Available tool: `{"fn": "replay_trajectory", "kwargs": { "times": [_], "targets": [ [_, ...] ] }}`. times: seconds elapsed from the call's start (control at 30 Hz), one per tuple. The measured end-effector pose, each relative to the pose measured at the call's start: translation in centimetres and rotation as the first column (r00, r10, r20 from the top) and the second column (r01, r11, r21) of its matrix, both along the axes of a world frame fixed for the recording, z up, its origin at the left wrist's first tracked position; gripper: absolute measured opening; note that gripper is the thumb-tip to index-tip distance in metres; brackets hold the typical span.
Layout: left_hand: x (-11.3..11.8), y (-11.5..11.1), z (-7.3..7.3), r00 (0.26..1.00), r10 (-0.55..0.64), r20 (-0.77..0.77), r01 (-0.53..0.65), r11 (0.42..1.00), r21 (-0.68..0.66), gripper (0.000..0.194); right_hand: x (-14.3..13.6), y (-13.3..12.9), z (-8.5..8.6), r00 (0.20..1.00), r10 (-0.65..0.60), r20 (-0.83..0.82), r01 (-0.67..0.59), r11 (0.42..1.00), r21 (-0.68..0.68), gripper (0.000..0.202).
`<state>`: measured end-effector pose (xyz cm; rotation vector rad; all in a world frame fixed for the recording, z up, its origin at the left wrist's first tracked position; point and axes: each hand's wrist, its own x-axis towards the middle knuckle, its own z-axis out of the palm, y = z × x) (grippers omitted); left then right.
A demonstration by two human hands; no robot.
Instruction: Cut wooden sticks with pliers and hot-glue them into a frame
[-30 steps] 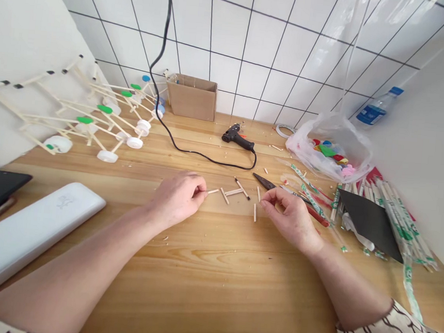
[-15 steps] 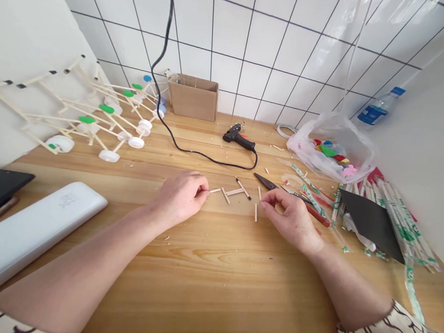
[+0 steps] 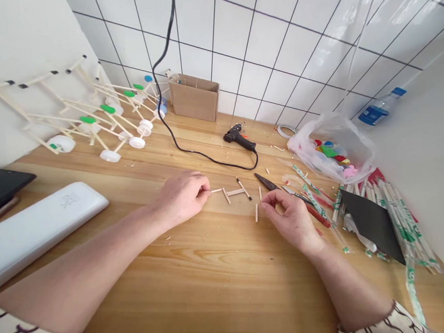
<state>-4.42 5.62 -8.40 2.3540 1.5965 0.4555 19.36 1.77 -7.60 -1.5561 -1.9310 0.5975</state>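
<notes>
My left hand [image 3: 185, 198] rests on the wooden table, thumb and forefinger pinched on the end of a short wooden stick [image 3: 216, 190]. Just right of that stick, several more short pieces lie in an H-like layout: a slanted stick [image 3: 226, 196], a crosspiece [image 3: 236, 192] and a stick with black ends [image 3: 244, 188]. My right hand [image 3: 288, 214] is closed in a pinch at the lower end of another short stick [image 3: 260, 193]; its fingertips partly hide the contact. Below, close to those fingertips, a loose stick [image 3: 257, 212] lies on the table.
A black glue gun [image 3: 240, 137] with its cord lies behind. Pliers [image 3: 267, 182] sit beyond my right hand. Stick-built models with wheels [image 3: 110, 155], a cardboard box [image 3: 195, 98], a plastic bag [image 3: 332, 145], wrapped sticks [image 3: 400, 218] and a white power bank [image 3: 41, 233] surround the area.
Nearly nothing differs. The whole view shifts very slightly, while both hands and the sticks keep their places.
</notes>
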Motion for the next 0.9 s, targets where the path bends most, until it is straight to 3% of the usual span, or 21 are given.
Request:
{"fn": "replay_trajectory", "kwargs": {
  "times": [0.9],
  "targets": [
    [0.02, 0.08, 0.06, 1.0, -0.024, -0.003, 0.024, 0.999, 0.021, 0.015, 0.04, -0.06, 0.06, 1.0, 0.012, 0.0, -0.012, 1.0, 0.009, 0.009]
  ]
}}
